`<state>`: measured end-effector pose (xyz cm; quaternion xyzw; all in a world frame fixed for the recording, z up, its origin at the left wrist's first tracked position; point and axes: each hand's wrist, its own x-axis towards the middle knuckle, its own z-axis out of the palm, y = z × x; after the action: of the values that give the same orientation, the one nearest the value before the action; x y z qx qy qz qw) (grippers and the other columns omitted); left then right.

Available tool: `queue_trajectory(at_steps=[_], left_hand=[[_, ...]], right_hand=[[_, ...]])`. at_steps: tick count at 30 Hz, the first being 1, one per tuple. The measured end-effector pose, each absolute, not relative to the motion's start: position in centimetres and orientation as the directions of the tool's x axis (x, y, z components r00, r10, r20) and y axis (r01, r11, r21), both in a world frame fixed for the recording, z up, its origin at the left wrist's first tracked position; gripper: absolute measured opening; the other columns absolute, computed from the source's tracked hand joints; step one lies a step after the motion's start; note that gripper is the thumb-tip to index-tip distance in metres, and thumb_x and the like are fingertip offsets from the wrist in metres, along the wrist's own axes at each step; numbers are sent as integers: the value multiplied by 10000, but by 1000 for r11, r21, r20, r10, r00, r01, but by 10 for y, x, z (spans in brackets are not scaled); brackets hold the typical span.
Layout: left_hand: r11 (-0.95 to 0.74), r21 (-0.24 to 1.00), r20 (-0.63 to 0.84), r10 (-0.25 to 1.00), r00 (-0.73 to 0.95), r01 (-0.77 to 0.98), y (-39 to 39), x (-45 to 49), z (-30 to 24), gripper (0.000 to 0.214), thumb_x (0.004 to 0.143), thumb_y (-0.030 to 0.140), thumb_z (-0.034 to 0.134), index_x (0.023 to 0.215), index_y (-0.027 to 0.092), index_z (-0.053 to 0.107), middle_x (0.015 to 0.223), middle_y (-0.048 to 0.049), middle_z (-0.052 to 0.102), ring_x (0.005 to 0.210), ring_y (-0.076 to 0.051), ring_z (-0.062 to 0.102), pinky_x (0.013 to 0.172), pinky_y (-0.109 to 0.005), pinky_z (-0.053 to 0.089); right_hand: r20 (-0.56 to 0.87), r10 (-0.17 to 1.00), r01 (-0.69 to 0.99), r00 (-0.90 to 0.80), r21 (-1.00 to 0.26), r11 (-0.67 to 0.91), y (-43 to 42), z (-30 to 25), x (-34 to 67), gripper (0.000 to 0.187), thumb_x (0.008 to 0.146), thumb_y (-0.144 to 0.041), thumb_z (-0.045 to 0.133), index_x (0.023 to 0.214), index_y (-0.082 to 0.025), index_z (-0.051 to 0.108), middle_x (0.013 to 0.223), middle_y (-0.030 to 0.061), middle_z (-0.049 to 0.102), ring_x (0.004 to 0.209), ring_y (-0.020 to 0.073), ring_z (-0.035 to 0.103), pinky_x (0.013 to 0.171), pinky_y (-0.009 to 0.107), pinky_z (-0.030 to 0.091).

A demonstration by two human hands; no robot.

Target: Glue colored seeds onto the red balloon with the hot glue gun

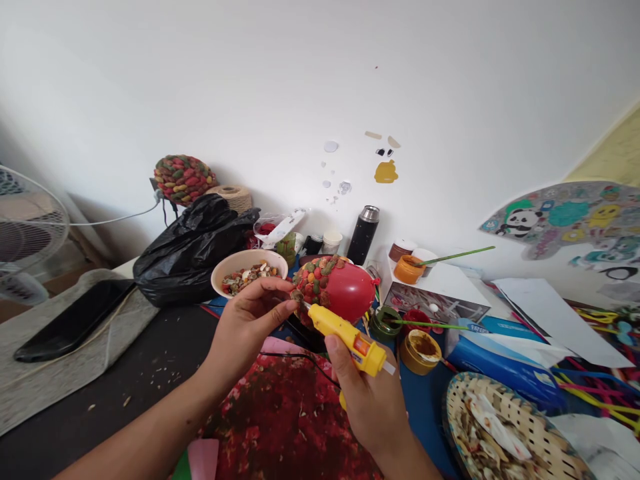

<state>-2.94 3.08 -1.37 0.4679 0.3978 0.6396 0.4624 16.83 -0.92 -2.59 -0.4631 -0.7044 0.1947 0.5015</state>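
Observation:
My right hand (370, 393) grips a yellow glue gun (345, 333), its nozzle pointing up-left. The nozzle tip meets a small painted shell piece pinched between the fingers of my left hand (250, 320). Just behind stands a red balloon (350, 290), its left part covered with glued red, green and orange shells. A cream bowl (225, 270) of painted shells sits to the balloon's left, behind my left hand.
A black plastic bag (190, 250) lies at the back left, a fan (25, 233) at the far left. Paint pots (420, 350) with brushes, a black flask (363, 233), a blue pack (505, 370) and a woven basket (460, 400) of shells crowd the right.

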Motion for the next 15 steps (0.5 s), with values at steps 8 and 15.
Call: queue_trajectory(at_steps=[8, 15], left_hand=[[-263, 940, 235, 961, -144, -218, 31, -32, -17, 330, 734, 389, 1036, 945, 219, 848, 949, -40, 811, 856, -199, 732, 775, -280, 633], [-256, 940, 230, 964, -137, -224, 33, -33, -21, 332, 734, 384, 1040, 954, 223, 851, 943, -37, 815, 856, -189, 737, 779, -263, 633]], right_hand=[[516, 854, 467, -70, -739, 485, -9, -30, 167, 540, 1151, -493, 542, 687, -244, 659, 514, -41, 517, 465, 158, 494, 498, 287, 385], [516, 854, 439, -62, -755, 488, -9, -31, 168, 508, 1142, -494, 566, 721, -241, 701, 525, -35, 535, 467, 162, 500, 481, 278, 393]])
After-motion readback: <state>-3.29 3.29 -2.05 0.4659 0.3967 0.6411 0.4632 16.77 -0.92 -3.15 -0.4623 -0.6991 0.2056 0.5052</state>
